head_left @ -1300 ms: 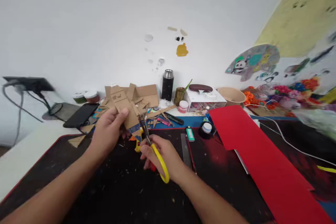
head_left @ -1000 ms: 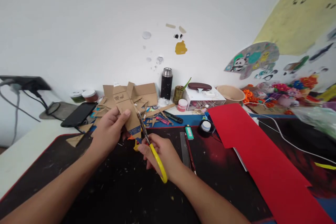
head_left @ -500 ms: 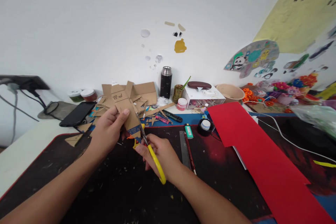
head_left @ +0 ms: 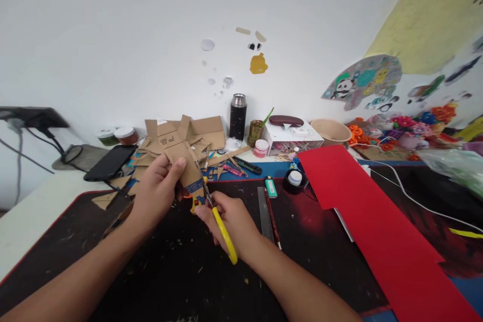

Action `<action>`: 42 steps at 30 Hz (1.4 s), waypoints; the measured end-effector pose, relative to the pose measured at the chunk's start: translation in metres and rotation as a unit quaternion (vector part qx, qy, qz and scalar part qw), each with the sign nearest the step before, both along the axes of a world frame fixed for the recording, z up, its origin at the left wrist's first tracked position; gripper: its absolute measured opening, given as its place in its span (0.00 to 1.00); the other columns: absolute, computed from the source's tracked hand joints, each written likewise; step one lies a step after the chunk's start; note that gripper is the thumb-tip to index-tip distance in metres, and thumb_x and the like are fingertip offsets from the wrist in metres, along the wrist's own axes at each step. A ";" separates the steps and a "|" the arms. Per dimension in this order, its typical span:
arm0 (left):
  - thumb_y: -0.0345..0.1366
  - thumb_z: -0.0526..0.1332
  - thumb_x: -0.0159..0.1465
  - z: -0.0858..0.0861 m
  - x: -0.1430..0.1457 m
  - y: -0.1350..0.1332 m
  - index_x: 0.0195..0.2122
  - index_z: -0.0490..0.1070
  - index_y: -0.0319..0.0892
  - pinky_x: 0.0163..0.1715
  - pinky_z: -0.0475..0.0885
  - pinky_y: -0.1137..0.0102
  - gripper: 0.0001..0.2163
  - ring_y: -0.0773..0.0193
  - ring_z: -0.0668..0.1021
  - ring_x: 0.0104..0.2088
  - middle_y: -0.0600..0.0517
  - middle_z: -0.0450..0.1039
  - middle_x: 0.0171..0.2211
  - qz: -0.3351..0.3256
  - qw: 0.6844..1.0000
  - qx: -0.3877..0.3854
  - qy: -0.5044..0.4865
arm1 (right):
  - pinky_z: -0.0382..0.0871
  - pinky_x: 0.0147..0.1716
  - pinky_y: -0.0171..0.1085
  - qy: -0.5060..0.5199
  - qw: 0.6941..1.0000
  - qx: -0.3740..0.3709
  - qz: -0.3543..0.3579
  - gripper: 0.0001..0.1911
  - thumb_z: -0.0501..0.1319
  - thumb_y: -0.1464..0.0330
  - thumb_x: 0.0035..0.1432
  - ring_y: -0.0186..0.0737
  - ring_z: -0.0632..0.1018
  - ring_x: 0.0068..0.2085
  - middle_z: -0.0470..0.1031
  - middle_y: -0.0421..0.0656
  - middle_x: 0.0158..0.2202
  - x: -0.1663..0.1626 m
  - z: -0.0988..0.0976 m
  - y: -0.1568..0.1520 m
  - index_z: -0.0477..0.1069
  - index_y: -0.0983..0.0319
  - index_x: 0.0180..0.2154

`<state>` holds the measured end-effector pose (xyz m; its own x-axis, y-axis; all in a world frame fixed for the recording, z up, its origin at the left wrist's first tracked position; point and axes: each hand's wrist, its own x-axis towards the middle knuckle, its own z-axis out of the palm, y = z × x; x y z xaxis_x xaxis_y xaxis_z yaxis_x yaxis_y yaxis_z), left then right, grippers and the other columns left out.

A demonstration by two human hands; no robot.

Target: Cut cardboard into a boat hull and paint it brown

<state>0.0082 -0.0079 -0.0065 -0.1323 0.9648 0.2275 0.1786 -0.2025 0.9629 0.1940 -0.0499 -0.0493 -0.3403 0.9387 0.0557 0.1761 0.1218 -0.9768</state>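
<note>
My left hand (head_left: 158,183) pinches a piece of brown cardboard (head_left: 186,166) between thumb and fingers, tilted above the dark mat. Blue and black printing shows on the cardboard. My right hand (head_left: 230,219) is closed around a pair of scissors with yellow handles (head_left: 225,236). The scissor blades point away from me and lie along the cardboard's right edge; whether they are fully closed is hard to see. Beneath the cardboard's lower end, a yellow and orange object (head_left: 195,203) partly shows, mostly hidden.
Cardboard scraps (head_left: 206,133) pile up behind my hands, near a black thermos (head_left: 238,118) and a box cutter (head_left: 248,165). A ruler (head_left: 265,214), a green lighter (head_left: 270,187) and a small black bowl (head_left: 290,184) lie right of my hands. Red card (head_left: 377,226) covers the right side.
My hands, the cardboard and the scissors stay almost in place. The cardboard's printed lower end has turned slightly against the blades. The whole view has shifted a little.
</note>
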 end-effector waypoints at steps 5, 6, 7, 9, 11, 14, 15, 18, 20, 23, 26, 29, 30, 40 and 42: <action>0.53 0.65 0.69 0.001 0.001 -0.001 0.39 0.70 0.46 0.11 0.67 0.73 0.16 0.66 0.72 0.15 0.58 0.73 0.22 -0.007 1.000 -0.005 -0.001 | 0.58 0.25 0.32 -0.025 0.999 0.011 -0.016 0.19 0.67 0.54 0.66 0.31 0.65 0.25 0.69 0.35 0.25 0.001 -0.001 0.001 0.69 0.60 0.31; 0.53 0.65 0.70 0.001 0.002 -0.001 0.39 0.70 0.46 0.11 0.67 0.73 0.16 0.66 0.72 0.15 0.58 0.73 0.22 -0.006 1.000 -0.006 -0.003 | 0.58 0.25 0.32 -0.031 0.999 0.012 -0.017 0.19 0.67 0.53 0.66 0.31 0.64 0.25 0.69 0.35 0.25 0.001 -0.001 0.001 0.69 0.60 0.31; 0.53 0.65 0.70 0.001 0.002 -0.002 0.39 0.70 0.46 0.11 0.67 0.73 0.15 0.66 0.72 0.15 0.58 0.73 0.22 -0.005 1.000 -0.007 -0.004 | 0.58 0.25 0.33 -0.034 0.999 0.014 -0.018 0.20 0.67 0.53 0.66 0.31 0.64 0.25 0.70 0.35 0.25 0.001 -0.001 0.001 0.69 0.60 0.31; 0.52 0.65 0.70 0.001 0.003 -0.003 0.39 0.70 0.46 0.11 0.67 0.73 0.15 0.66 0.72 0.15 0.58 0.73 0.22 -0.004 1.000 -0.009 -0.008 | 0.58 0.25 0.33 -0.035 0.999 0.021 -0.016 0.20 0.67 0.53 0.67 0.32 0.65 0.25 0.71 0.36 0.25 0.001 -0.002 0.001 0.68 0.59 0.30; 0.52 0.65 0.70 0.001 0.004 -0.003 0.38 0.70 0.46 0.11 0.67 0.73 0.15 0.66 0.72 0.15 0.59 0.72 0.21 -0.005 1.000 -0.008 -0.015 | 0.58 0.25 0.34 -0.031 0.999 0.030 -0.014 0.19 0.66 0.54 0.67 0.33 0.66 0.25 0.72 0.37 0.26 0.001 -0.003 0.001 0.68 0.59 0.30; 0.52 0.65 0.70 0.000 0.004 -0.003 0.38 0.70 0.46 0.11 0.67 0.73 0.15 0.66 0.72 0.15 0.59 0.72 0.21 -0.008 1.000 -0.006 -0.021 | 0.57 0.25 0.34 -0.036 0.998 0.040 -0.018 0.19 0.65 0.55 0.68 0.33 0.66 0.25 0.71 0.37 0.25 0.000 -0.006 0.001 0.68 0.59 0.30; 0.52 0.65 0.70 0.000 0.004 -0.002 0.38 0.70 0.46 0.11 0.67 0.73 0.15 0.66 0.72 0.15 0.59 0.72 0.21 -0.009 1.000 -0.007 -0.020 | 0.57 0.25 0.34 -0.041 0.998 0.042 -0.020 0.18 0.65 0.55 0.68 0.33 0.66 0.25 0.71 0.37 0.25 0.000 -0.007 0.001 0.68 0.59 0.30; 0.52 0.65 0.70 -0.002 0.003 -0.002 0.38 0.70 0.46 0.11 0.67 0.73 0.14 0.66 0.73 0.15 0.59 0.72 0.22 -0.008 1.000 -0.009 -0.017 | 0.57 0.25 0.33 -0.047 0.998 0.040 -0.021 0.17 0.65 0.55 0.68 0.33 0.66 0.25 0.71 0.37 0.25 0.000 -0.008 0.001 0.71 0.59 0.31; 0.51 0.65 0.71 -0.002 0.003 -0.003 0.38 0.70 0.46 0.11 0.67 0.73 0.14 0.66 0.72 0.15 0.59 0.72 0.22 -0.007 1.000 -0.009 -0.017 | 0.59 0.26 0.33 -0.046 0.998 0.036 -0.021 0.16 0.65 0.57 0.69 0.33 0.67 0.25 0.73 0.37 0.26 0.000 -0.005 0.000 0.72 0.60 0.32; 0.51 0.65 0.70 -0.001 0.004 -0.004 0.38 0.69 0.46 0.11 0.67 0.74 0.14 0.67 0.72 0.15 0.59 0.72 0.22 -0.005 1.000 -0.011 -0.019 | 0.61 0.27 0.32 -0.064 0.997 0.026 -0.026 0.14 0.66 0.60 0.68 0.34 0.70 0.26 0.74 0.38 0.26 -0.001 0.003 -0.002 0.72 0.60 0.31; 0.50 0.65 0.70 0.001 0.006 -0.005 0.38 0.70 0.45 0.11 0.66 0.74 0.14 0.67 0.71 0.14 0.58 0.73 0.21 -0.002 1.000 -0.012 -0.015 | 0.66 0.30 0.33 -0.086 0.995 0.015 -0.041 0.11 0.66 0.64 0.67 0.37 0.76 0.29 0.78 0.40 0.28 -0.003 0.010 -0.003 0.73 0.60 0.31; 0.50 0.65 0.70 0.001 0.007 -0.004 0.39 0.70 0.45 0.10 0.67 0.74 0.13 0.67 0.71 0.14 0.58 0.73 0.21 -0.003 1.000 -0.014 -0.019 | 0.69 0.33 0.34 -0.111 0.993 0.001 -0.049 0.09 0.65 0.67 0.67 0.40 0.81 0.32 0.82 0.42 0.31 -0.006 0.013 -0.003 0.74 0.60 0.32; 0.50 0.65 0.70 0.001 0.007 -0.004 0.39 0.70 0.46 0.11 0.67 0.73 0.13 0.66 0.72 0.14 0.58 0.73 0.21 -0.004 1.000 -0.015 -0.024 | 0.69 0.33 0.34 -0.120 0.992 -0.004 -0.049 0.09 0.64 0.67 0.67 0.41 0.81 0.32 0.82 0.43 0.31 -0.007 0.013 -0.003 0.75 0.60 0.32; 0.50 0.65 0.70 -0.004 0.005 -0.002 0.38 0.71 0.46 0.10 0.66 0.73 0.13 0.66 0.72 0.14 0.58 0.73 0.22 -0.007 0.999 -0.026 -0.041 | 0.68 0.33 0.35 -0.143 0.988 -0.001 -0.060 0.09 0.65 0.67 0.67 0.41 0.81 0.32 0.83 0.44 0.31 -0.009 0.013 -0.003 0.77 0.61 0.33; 0.52 0.66 0.69 -0.004 0.007 -0.003 0.38 0.70 0.46 0.10 0.66 0.73 0.15 0.66 0.72 0.14 0.58 0.73 0.21 -0.012 0.999 -0.025 -0.037 | 0.66 0.31 0.34 -0.152 0.987 0.000 -0.056 0.10 0.65 0.66 0.68 0.41 0.80 0.30 0.82 0.44 0.30 -0.008 0.011 -0.003 0.77 0.61 0.32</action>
<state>0.0148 -0.0107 -0.0100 -0.1243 0.9777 0.1690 0.1032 -0.1567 0.9822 0.1856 -0.0528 -0.0383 -0.2356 0.9713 -0.0319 0.4725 0.0858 -0.8771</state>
